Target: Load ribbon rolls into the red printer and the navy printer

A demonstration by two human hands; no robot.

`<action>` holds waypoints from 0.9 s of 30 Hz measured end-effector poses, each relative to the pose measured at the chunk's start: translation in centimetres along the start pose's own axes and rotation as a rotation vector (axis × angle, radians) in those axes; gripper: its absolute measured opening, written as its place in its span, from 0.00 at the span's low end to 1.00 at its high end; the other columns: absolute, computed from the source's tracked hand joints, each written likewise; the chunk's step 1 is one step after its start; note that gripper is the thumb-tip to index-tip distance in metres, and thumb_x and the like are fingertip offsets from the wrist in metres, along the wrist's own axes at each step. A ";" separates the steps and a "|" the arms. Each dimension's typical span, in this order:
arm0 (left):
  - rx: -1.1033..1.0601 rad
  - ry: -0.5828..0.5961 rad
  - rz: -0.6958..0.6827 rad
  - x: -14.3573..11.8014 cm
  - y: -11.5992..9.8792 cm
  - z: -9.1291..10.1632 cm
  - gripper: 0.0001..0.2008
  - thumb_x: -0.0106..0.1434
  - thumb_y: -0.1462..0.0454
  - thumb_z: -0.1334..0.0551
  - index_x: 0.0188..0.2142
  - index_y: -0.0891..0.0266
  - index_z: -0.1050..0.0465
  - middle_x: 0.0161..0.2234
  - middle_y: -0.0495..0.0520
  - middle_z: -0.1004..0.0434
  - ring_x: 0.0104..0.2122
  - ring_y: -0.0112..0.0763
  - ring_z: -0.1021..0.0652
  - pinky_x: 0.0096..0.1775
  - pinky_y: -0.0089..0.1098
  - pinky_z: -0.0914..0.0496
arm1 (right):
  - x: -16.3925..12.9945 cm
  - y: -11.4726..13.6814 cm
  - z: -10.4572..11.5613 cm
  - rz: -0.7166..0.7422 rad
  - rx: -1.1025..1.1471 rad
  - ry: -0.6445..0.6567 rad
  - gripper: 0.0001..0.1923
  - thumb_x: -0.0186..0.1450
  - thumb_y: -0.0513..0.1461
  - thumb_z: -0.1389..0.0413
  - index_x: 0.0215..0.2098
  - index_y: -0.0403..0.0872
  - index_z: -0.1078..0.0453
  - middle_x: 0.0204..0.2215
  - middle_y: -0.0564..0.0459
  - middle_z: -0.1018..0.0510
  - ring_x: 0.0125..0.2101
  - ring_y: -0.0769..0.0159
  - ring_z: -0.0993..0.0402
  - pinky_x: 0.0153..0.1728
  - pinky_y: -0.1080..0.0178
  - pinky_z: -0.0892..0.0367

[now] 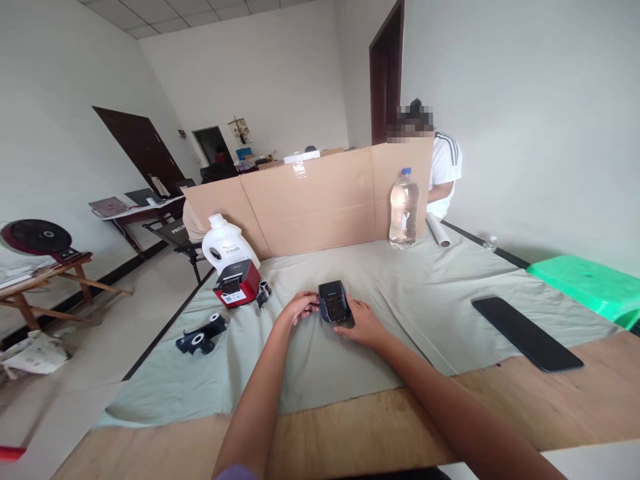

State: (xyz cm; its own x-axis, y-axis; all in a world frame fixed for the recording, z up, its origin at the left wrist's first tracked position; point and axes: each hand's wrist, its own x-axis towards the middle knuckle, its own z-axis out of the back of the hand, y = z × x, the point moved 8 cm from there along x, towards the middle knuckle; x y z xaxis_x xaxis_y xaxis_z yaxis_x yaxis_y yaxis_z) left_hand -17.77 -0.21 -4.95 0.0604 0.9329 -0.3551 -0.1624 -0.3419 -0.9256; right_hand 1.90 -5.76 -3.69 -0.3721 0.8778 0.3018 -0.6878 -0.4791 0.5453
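Both hands, left point(299, 308) and right point(363, 323), clasp a small black device point(334, 302) on the cloth; beside it, the red printer point(237, 283) and black parts point(203, 335) lie untouched.

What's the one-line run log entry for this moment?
left hand grip: on small black device | right hand grip: on same device | device: on grey cloth | nearby: red printer

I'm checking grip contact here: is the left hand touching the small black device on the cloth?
Touching. The head view shows the left hand with its fingertips against the left side of the small black device, while the right hand cups the other side.
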 end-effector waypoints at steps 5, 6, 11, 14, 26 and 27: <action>-0.014 -0.027 0.023 0.3 0.5 0.1 0.10 0.56 0.62 0.32 0.36 0.64 0.28 0.34 0.54 0.20 0.25 0.21 0.23 0.21 0.20 0.42 | 0.0 0.0 -0.1 -0.010 -0.002 0.013 0.50 0.58 0.57 0.38 0.71 0.45 0.47 0.65 0.34 0.34 0.63 0.40 0.37 0.62 0.43 0.43; -0.013 -0.029 0.027 0.3 0.5 0.0 0.10 0.56 0.62 0.33 0.36 0.64 0.28 0.34 0.54 0.20 0.25 0.21 0.23 0.21 0.20 0.42 | 0.0 0.0 -0.1 -0.010 0.000 0.014 0.51 0.58 0.57 0.38 0.71 0.45 0.47 0.65 0.34 0.34 0.64 0.40 0.37 0.62 0.42 0.43; -0.009 -0.011 0.045 0.3 0.3 0.1 0.09 0.55 0.63 0.33 0.35 0.64 0.27 0.35 0.54 0.19 0.28 0.23 0.21 0.23 0.20 0.40 | 0.0 0.0 -0.2 -0.006 -0.005 0.020 0.51 0.59 0.57 0.39 0.71 0.43 0.48 0.65 0.32 0.35 0.64 0.39 0.38 0.63 0.43 0.44; -0.009 0.008 0.072 0.3 0.3 0.1 0.09 0.54 0.61 0.33 0.33 0.64 0.26 0.36 0.55 0.18 0.29 0.26 0.20 0.23 0.20 0.40 | 0.0 0.0 -0.1 -0.004 -0.015 0.017 0.51 0.59 0.57 0.39 0.71 0.42 0.48 0.65 0.32 0.34 0.64 0.40 0.37 0.63 0.44 0.43; 0.007 -0.072 0.136 -0.2 0.4 0.2 0.10 0.59 0.60 0.32 0.32 0.66 0.27 0.34 0.55 0.18 0.25 0.21 0.23 0.20 0.19 0.43 | 0.1 0.1 -0.1 0.001 0.000 -0.003 0.53 0.59 0.56 0.38 0.71 0.38 0.50 0.62 0.30 0.31 0.63 0.41 0.35 0.62 0.44 0.43; 0.009 -0.080 0.138 -0.2 0.3 0.2 0.11 0.59 0.60 0.32 0.31 0.66 0.28 0.33 0.55 0.18 0.25 0.21 0.23 0.20 0.19 0.43 | 0.1 0.1 -0.1 0.002 0.002 -0.005 0.53 0.58 0.56 0.38 0.71 0.38 0.50 0.62 0.30 0.31 0.63 0.40 0.35 0.62 0.44 0.43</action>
State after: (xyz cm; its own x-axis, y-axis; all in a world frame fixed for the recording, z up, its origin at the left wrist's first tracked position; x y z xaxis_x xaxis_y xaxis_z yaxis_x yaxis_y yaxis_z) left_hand -18.04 -0.50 -5.10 -0.0413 0.8833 -0.4669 -0.1730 -0.4666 -0.8674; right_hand 1.71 -5.73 -3.67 -0.3698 0.8769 0.3070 -0.6859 -0.4805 0.5464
